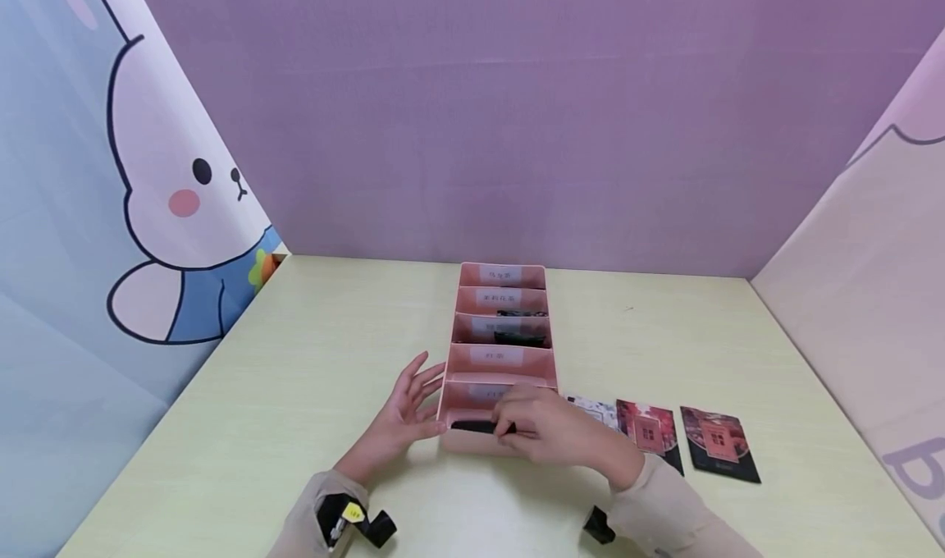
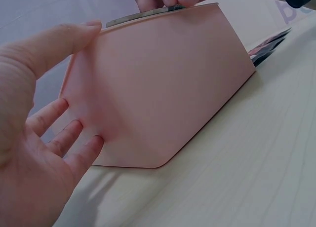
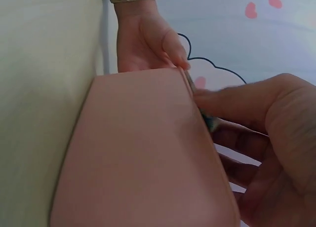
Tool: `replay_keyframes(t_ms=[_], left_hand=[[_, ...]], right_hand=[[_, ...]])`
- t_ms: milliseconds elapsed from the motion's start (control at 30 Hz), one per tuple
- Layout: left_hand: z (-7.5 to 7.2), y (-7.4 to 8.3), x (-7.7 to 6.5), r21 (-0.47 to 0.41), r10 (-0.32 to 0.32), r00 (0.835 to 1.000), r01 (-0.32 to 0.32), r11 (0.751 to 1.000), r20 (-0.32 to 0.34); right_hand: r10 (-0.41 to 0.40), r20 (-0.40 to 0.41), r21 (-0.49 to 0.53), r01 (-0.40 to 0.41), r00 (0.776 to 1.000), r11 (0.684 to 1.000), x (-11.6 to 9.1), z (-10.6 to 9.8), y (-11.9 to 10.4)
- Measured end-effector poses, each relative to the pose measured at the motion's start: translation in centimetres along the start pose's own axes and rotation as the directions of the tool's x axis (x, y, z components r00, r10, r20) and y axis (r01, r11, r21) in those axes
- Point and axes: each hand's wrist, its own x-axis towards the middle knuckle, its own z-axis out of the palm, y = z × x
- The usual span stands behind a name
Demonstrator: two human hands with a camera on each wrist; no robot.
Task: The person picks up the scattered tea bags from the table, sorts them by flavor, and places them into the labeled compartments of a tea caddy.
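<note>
A pink divided box (image 1: 480,441) with paper labels in its compartments stands lengthwise on the table. My right hand (image 1: 546,427) is over its front compartment and pinches a dark tea sachet (image 1: 468,426) between thumb and fingers. The sachet lies along the front rim, mostly down inside the box, as its top edge shows in the left wrist view. My left hand (image 1: 406,414) is at the box's left front corner, the thumb on the rim and the other fingers spread along the side wall (image 2: 133,98).
To the right of the box lie a white patterned sachet (image 1: 596,411), partly behind my right hand, and two red and black sachets (image 1: 650,435) (image 1: 719,443). Dark sachets (image 1: 520,339) stand in compartments farther back. A purple backdrop (image 1: 517,131) rises behind the table.
</note>
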Motion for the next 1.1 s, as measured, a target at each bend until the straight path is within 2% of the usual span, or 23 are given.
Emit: replay_keyframes(t_ms=[133,433,533,667,733,767,833,900,967,1033,1100], left_hand=[[0.0,-0.1,0.0,-0.009,0.008,1.000,-0.008,1.000,0.005],[0.0,-0.2,0.1,0.000,0.014,1.000,-0.014,1.000,0.015],[-0.1,-0.3,0.1,0.009,0.031,0.999,-0.031,0.999,0.018],[-0.2,-0.4,-0.1,0.008,0.028,1.000,-0.028,1.000,0.011],[-0.2,-0.4,-0.1,0.007,0.022,1.000,-0.022,1.000,0.011],[-0.2,-0.3,-0.1,0.003,0.017,1.000,-0.017,1.000,0.008],[-0.1,-0.3,-0.1,-0.001,0.014,1.000,-0.014,1.000,0.007],[-0.1,-0.2,0.0,-0.005,0.017,1.000,-0.017,1.000,0.009],[-0.1,-0.1,0.0,-0.010,0.022,1.000,-0.022,1.000,0.013],[0.0,-0.1,0.0,-0.010,0.029,0.999,-0.028,1.000,0.016],[0.0,-0.1,0.0,-0.009,0.023,1.000,-0.023,1.000,0.013]], right_hand=[[0.034,0.040,-0.037,-0.032,0.999,0.999,-0.1,-0.5,0.0],[0.072,0.062,-0.027,-0.070,0.995,0.997,-0.2,-1.2,0.0],[0.070,0.041,-0.030,-0.069,0.997,0.997,-0.4,-2.0,0.1],[0.054,-0.033,-0.080,-0.056,0.998,0.995,-0.9,-3.8,0.5],[0.083,-0.081,-0.119,-0.092,0.993,0.989,-1.5,-4.9,0.6],[0.128,-0.097,-0.128,-0.139,0.987,0.982,-1.8,-5.5,0.6],[0.261,-0.103,-0.130,-0.273,0.960,0.953,-2.4,-6.6,0.6],[0.414,-0.052,-0.134,-0.417,0.909,0.899,-3.0,-7.4,0.8],[0.561,0.039,-0.136,-0.551,0.827,0.823,-3.6,-7.8,1.2],[0.651,0.126,-0.138,-0.637,0.748,0.758,-4.2,-7.5,1.9],[0.696,0.186,-0.141,-0.682,0.693,0.717,-4.7,-6.9,3.0]])
